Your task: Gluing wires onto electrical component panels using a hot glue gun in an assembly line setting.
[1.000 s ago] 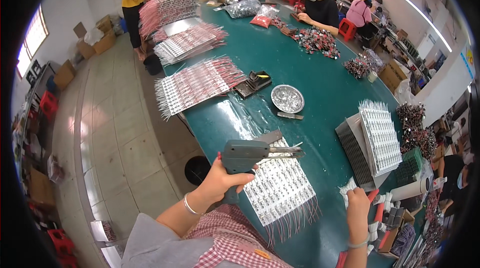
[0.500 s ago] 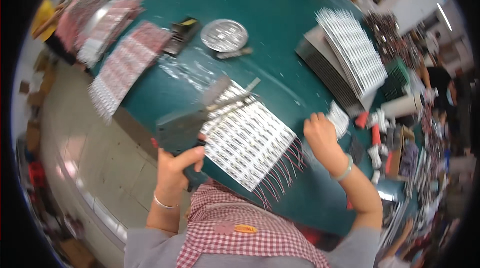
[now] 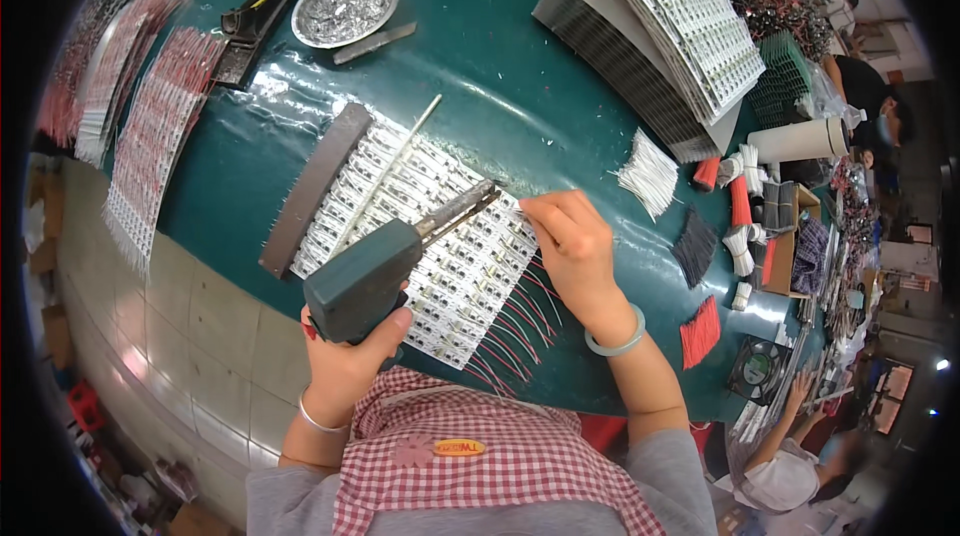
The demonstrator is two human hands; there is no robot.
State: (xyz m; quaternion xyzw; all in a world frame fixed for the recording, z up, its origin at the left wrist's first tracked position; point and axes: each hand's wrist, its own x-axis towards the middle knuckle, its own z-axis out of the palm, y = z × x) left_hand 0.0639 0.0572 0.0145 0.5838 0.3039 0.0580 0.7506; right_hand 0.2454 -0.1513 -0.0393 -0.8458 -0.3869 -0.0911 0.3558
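Head view: the panel of small white circuit boards (image 3: 470, 266) lies on the bench (image 3: 470, 36). Left hand (image 3: 345, 361) is wrapped round the grip of the soldering gun (image 3: 365, 276), tip over the panel's far right corner; we can't tell if it touches. Right hand (image 3: 575, 246) is at that corner, thumb and index pressed together; too small to tell if a wire is between.

We'd expect the panel light, thin, stiffish, brittle if bent: take it by bare edges, off the components. Gun looks rigid and heavier, metal end probably hot, so grip only. Wires (image 3: 515, 341) off the panel's near right edge look floppy; joints likely fragile, so we'd not lift by them. Dark bar (image 3: 315, 191) lies along the panel's left edge.
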